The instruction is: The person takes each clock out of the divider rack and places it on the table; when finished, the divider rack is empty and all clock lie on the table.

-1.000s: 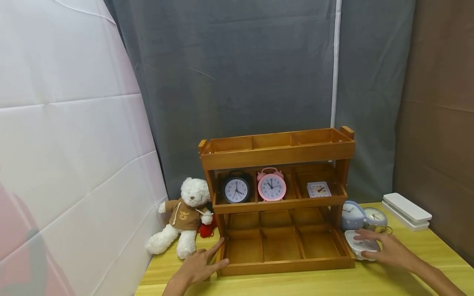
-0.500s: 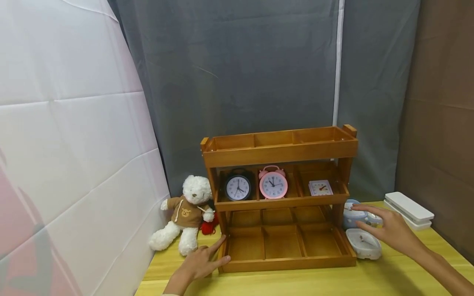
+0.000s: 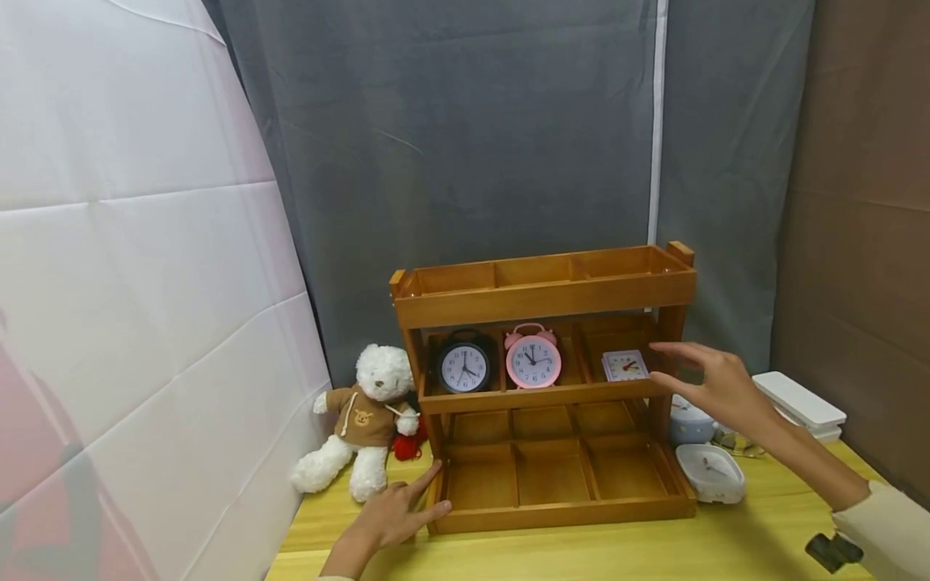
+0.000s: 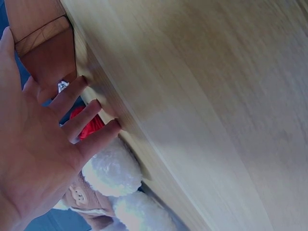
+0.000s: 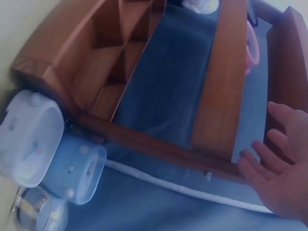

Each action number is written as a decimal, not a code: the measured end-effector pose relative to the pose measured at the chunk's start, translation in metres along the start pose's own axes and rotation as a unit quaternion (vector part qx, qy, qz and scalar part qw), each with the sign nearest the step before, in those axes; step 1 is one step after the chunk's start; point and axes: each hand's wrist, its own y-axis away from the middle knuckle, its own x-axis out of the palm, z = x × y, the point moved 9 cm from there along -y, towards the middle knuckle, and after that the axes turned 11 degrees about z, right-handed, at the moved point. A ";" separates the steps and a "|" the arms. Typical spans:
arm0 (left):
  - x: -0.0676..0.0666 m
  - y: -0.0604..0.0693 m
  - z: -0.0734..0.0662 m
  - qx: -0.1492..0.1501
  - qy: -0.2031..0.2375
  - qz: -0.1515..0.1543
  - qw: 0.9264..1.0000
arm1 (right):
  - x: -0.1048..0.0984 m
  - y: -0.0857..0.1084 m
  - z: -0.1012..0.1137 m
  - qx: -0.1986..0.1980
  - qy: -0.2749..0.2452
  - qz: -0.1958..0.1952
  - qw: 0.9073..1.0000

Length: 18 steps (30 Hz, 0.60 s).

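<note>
My right hand (image 3: pixel 719 389) is raised with spread fingers at the right end of a three-tier wooden shelf (image 3: pixel 545 303). Its fingertips are nearest a small pale square clock (image 3: pixel 625 365) in the middle tier's right compartment; no contact shows. In that tier also stand a black round alarm clock (image 3: pixel 465 367) and a pink twin-bell alarm clock (image 3: pixel 534 361). My left hand (image 3: pixel 392 515) rests against the shelf's lower left corner, fingers extended. In the right wrist view the right hand (image 5: pixel 284 166) holds nothing.
Right of the shelf stand a white clock (image 3: pixel 712 474), a blue clock (image 3: pixel 689 424) and a partly hidden metal-and-glass clock (image 5: pixel 36 209). A white flat object (image 3: pixel 802 399) lies farther right. A white teddy bear (image 3: pixel 370 415) and something red (image 3: pixel 408 446) are at left.
My right hand has lifted off the white clock, passed over the blue one and moved up and left to the shelf's middle tier. The left hand has stayed in place.
</note>
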 end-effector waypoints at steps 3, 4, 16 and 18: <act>0.001 0.000 0.000 0.002 0.001 -0.001 1.000 | 0.006 -0.013 -0.003 0.011 0.003 0.018 1.000; 0.001 -0.001 0.001 0.002 0.002 -0.001 1.000 | 0.007 -0.017 -0.004 0.014 0.006 0.021 1.000; -0.001 0.000 0.001 -0.007 0.005 0.002 1.000 | 0.031 -0.046 -0.011 0.039 -0.026 0.093 0.995; 0.000 0.000 0.001 -0.008 0.005 0.004 1.000 | 0.035 -0.049 -0.011 0.038 -0.018 0.102 0.994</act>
